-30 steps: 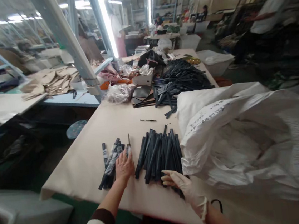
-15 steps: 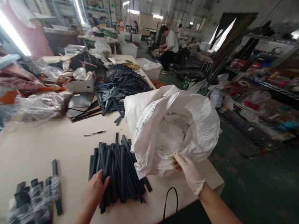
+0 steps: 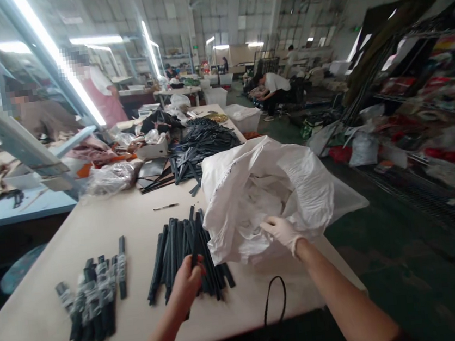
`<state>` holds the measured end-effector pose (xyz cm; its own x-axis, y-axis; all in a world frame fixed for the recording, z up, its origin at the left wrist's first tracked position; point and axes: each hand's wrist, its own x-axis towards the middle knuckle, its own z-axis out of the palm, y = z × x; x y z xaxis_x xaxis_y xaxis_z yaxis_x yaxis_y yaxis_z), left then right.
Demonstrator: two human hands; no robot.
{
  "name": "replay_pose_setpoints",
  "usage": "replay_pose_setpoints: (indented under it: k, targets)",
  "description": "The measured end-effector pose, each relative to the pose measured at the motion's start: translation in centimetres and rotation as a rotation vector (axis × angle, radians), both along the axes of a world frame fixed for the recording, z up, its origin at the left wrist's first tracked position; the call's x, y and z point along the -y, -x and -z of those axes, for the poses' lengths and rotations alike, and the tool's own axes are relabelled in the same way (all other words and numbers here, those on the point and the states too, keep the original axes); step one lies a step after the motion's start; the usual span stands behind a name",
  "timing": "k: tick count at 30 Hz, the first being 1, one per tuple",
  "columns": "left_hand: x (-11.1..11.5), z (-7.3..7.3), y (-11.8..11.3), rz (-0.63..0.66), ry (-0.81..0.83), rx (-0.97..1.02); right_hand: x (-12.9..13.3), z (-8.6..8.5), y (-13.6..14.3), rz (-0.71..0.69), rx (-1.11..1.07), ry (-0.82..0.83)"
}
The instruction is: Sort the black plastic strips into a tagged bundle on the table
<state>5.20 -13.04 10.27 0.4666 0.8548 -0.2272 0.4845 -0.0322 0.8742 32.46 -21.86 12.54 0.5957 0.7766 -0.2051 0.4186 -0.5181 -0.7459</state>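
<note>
On the pale table lies a loose pile of flat black strips (image 3: 167, 259), roughly lined up. My bare left hand (image 3: 189, 279) is closed around black strip ends at the pile's right side. A big white sack (image 3: 230, 192) stands beside the pile with its mouth towards me, crumpled whitish plastic (image 3: 261, 199) inside. At the sack's near rim is my gloved right hand (image 3: 282, 232), its fingers curled into the opening. Whatever those fingertips pinch is hidden. To the left rest several bundles of black strips (image 3: 94, 300) wrapped in clear plastic.
A pen (image 3: 166, 206) lies beyond the pile. Further back are a large heap of black strips (image 3: 207, 140), dark flat sheets (image 3: 153, 170) and a clear plastic bag (image 3: 109, 178). A black loop (image 3: 275, 299) sticks up at the near table edge. Other people work in the background.
The view has swung left and up. My left hand has gone from lying on the pile's left side to gripping strips at its right. My right hand reaches further into the sack's mouth.
</note>
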Motion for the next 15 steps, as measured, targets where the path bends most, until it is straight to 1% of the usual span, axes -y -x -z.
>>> replay_pose_setpoints:
  k: [2,3,4,5,7,10,13,15]
  targets:
    - [3.3,-1.1,-2.9,0.078,0.134,0.12,2.0,0.7,2.1,-0.024,-0.233,-0.137]
    - [4.4,-1.3,-4.4,0.089,0.192,0.142,3.0,1.0,3.1,-0.02,-0.356,-0.198]
    - [5.0,-1.3,-5.9,0.09,0.217,0.141,4.0,1.4,3.9,-0.011,-0.459,-0.243]
    - [5.3,-1.3,-7.3,0.085,0.194,0.128,4.8,1.6,4.5,0.002,-0.527,-0.264]
    - [4.6,-1.1,-9.9,0.069,0.082,0.083,6.0,1.8,5.0,0.025,-0.547,-0.261]
    - [2.0,-1.1,-13.6,0.057,-0.095,0.034,6.8,1.1,4.5,0.037,-0.506,-0.295]
    - [-0.2,-1.6,-17.2,0.077,-0.185,-0.021,7.2,0.5,4.3,0.035,-0.514,-0.328]
    - [-0.6,-1.9,-19.0,0.122,-0.212,-0.063,7.6,0.7,4.4,0.034,-0.559,-0.321]
